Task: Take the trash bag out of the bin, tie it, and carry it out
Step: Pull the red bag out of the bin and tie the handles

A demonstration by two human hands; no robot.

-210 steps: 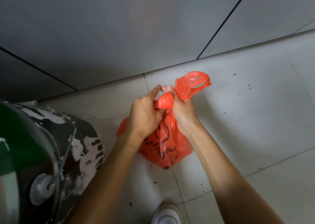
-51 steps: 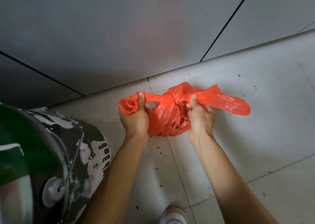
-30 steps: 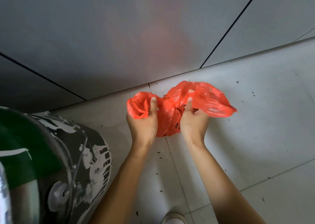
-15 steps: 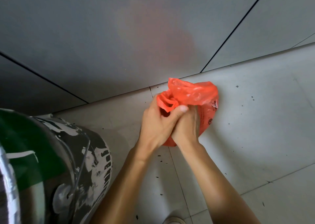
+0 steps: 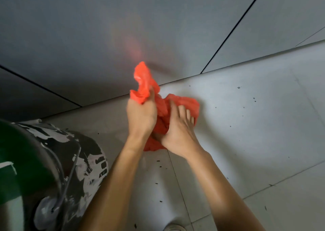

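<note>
The orange trash bag (image 5: 177, 106) is out of the bin (image 5: 52, 174) and up in my hands over the floor, my left hand (image 5: 140, 116) squeezing one twisted end while my right hand (image 5: 177, 130) spreads open on it, so I think I must knot it next.

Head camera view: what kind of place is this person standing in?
Probably an indoor utility corner or corridor, though I cannot tell which. Large pale floor tiles speckled with dark debris meet a plain grey panelled wall, and a paint-spattered bucket-like bin stands beside the orange trash bag.
</note>
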